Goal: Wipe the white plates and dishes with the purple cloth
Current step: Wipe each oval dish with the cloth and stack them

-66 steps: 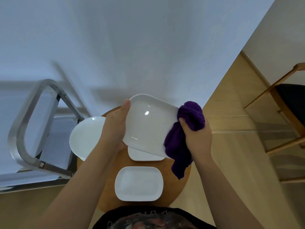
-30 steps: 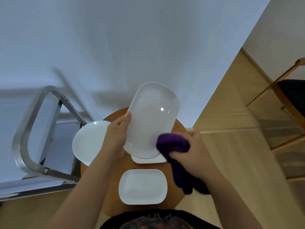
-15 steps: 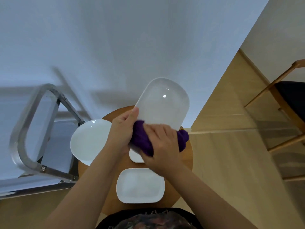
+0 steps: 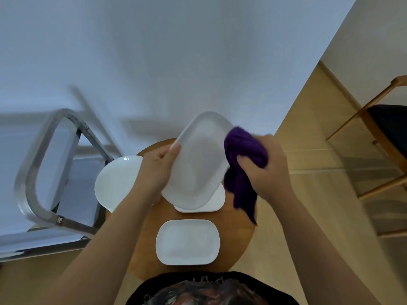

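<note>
My left hand (image 4: 157, 170) grips the left rim of a large white rounded-rectangular dish (image 4: 200, 164), held tilted above the small round wooden table (image 4: 240, 236). My right hand (image 4: 266, 168) is bunched around the purple cloth (image 4: 244, 164) and presses it against the dish's right edge; a tail of cloth hangs down. On the table lie a white rectangular dish (image 4: 187, 242) near me, another white dish (image 4: 217, 200) mostly hidden under the held one, and a round white plate (image 4: 115, 181) at the left.
A metal-framed chair (image 4: 41, 172) stands to the left of the table against the white wall (image 4: 154, 62). A wooden chair (image 4: 378, 137) with a dark seat stands at the right on the wooden floor.
My right hand has swept the purple cloth from the dish's lower left, beside my left hand, over to its right edge. The dish has tilted slightly; the other dishes have stayed put.
</note>
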`<state>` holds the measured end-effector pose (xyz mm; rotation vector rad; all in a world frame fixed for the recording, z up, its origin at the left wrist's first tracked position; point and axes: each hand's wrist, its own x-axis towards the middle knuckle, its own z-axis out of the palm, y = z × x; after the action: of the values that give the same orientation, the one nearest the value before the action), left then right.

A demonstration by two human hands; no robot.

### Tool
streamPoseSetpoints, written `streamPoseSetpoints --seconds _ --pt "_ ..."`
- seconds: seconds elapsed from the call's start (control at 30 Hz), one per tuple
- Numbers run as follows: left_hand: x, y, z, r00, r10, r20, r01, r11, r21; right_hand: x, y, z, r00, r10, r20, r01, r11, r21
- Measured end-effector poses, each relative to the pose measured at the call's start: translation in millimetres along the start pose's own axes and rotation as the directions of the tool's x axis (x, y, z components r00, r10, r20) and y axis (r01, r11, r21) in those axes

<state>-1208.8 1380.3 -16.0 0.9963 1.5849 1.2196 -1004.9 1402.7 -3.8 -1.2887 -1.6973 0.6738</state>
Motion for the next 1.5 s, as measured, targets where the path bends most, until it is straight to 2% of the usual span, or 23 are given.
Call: streamPoseSetpoints --seconds 0.07,0.13,0.17,0.33,0.47,0.53,0.6,0.67,0.73,0.77,0.8,0.83,0.87,0.93,1.0,1.07,1.17,1.2,1.3,1.37,1.4,1.43,1.5 --pt "-8.7 0.0 11.4 0.995 0.024 0.099 -0.033 0.996 0.088 19.0 -1.6 2.4 0.960 -0.269 0.082 0.281 0.908 -0.312" --pt "-13.8 0.6 17.0 0.989 0.023 0.145 -0.035 0.996 0.086 28.8 6.9 4.5 0.899 -0.382 0.213 0.437 0.764 -0.474" --pt "-14.6 0.5 17.5 0.990 0.014 0.144 -0.022 0.998 0.058 29.3 12.5 3.3 0.900 -0.373 0.228 0.437 0.754 -0.491" --pt "-18.0 -1.2 19.2 0.993 0.024 0.113 -0.021 0.999 -0.032 4.6 38.6 0.7 0.952 -0.278 0.125 0.305 0.872 -0.384" --pt "-17.2 -6.6 27.9 0.997 -0.019 0.070 0.024 0.997 -0.076 -25.4 35.7 10.8 0.955 -0.252 0.160 0.290 0.908 -0.303" --pt "-11.1 -5.8 33.1 0.997 -0.071 0.036 0.075 0.989 -0.124 -41.8 28.8 18.3 0.938 -0.245 0.246 0.308 0.913 -0.266" --pt "-5.0 -5.0 39.4 0.996 -0.090 0.027 0.093 0.983 -0.159 -54.0 20.4 24.1 0.904 -0.182 0.387 0.293 0.923 -0.250" --pt "-4.4 -5.8 46.3 0.997 -0.064 0.047 0.070 0.988 -0.137 -56.5 16.4 20.8 0.838 -0.035 0.544 0.220 0.935 -0.278" --pt "-5.5 -9.2 50.1 0.996 -0.083 0.026 0.086 0.985 -0.150 -51.7 15.9 9.7 0.669 0.260 0.697 0.140 0.876 -0.461" --pt "-3.8 -9.7 50.1 0.993 -0.114 -0.002 0.112 0.978 -0.178 -51.7 17.0 3.6 0.593 0.405 0.696 0.113 0.814 -0.570" --pt "-1.7 -8.6 49.1 0.990 -0.139 -0.026 0.131 0.970 -0.206 -54.3 19.8 -2.2 0.574 0.503 0.646 0.067 0.758 -0.649" --pt "2.0 -7.7 47.0 0.988 -0.149 -0.038 0.137 0.964 -0.226 -56.7 24.0 -7.4 0.612 0.543 0.575 0.001 0.727 -0.687" --pt "5.2 -6.5 45.3 0.988 -0.149 -0.045 0.135 0.963 -0.232 -57.7 28.8 -11.8 0.684 0.534 0.497 -0.063 0.722 -0.689" --pt "5.7 -4.1 45.6 0.988 -0.150 -0.034 0.140 0.968 -0.208 -60.2 32.2 -17.5 0.835 0.403 0.376 -0.082 0.765 -0.639" --pt "4.0 -5.3 51.1 0.983 -0.185 -0.018 0.178 0.965 -0.193 -64.7 35.0 -17.1 0.921 0.209 0.327 -0.007 0.852 -0.523" --pt "2.7 -3.5 56.0 0.965 -0.263 -0.005 0.256 0.944 -0.206 -74.5 38.8 -9.8 0.923 0.089 0.374 0.091 0.895 -0.437" --pt "4.2 0.7 59.1 0.914 -0.400 0.069 0.395 0.835 -0.383 -88.4 35.7 3.7 0.925 0.017 0.380 0.167 0.879 -0.447" --pt "2.9 1.6 60.8 0.909 -0.405 0.093 0.408 0.827 -0.386 -90.3 36.9 7.5 0.942 -0.022 0.336 0.176 0.884 -0.434" --pt "0.2 2.1 63.7 0.929 -0.340 0.144 0.366 0.900 -0.237 -88.8 35.7 15.4 0.985 -0.147 0.090 0.167 0.941 -0.292" --pt "2.8 2.8 60.0 0.906 -0.318 0.279 0.379 0.902 -0.204 -85.8 32.2 15.1 0.995 -0.090 -0.038 0.087 0.994 -0.072" --pt "4.5 2.7 54.0 0.890 -0.300 0.342 0.384 0.899 -0.211 -82.5 28.8 12.1 0.996 0.038 -0.078 -0.032 0.996 0.080" --pt "5.8 1.2 47.0 0.883 -0.290 0.370 0.384 0.899 -0.212 -77.7 25.5 7.7 0.977 0.200 -0.074 -0.175 0.951 0.254" --pt "7.3 -10.6 35.0 0.894 -0.290 0.343 0.358 0.921 -0.155 -66.2 25.7 -3.6 0.904 0.424 0.054 -0.380 0.739 0.557"
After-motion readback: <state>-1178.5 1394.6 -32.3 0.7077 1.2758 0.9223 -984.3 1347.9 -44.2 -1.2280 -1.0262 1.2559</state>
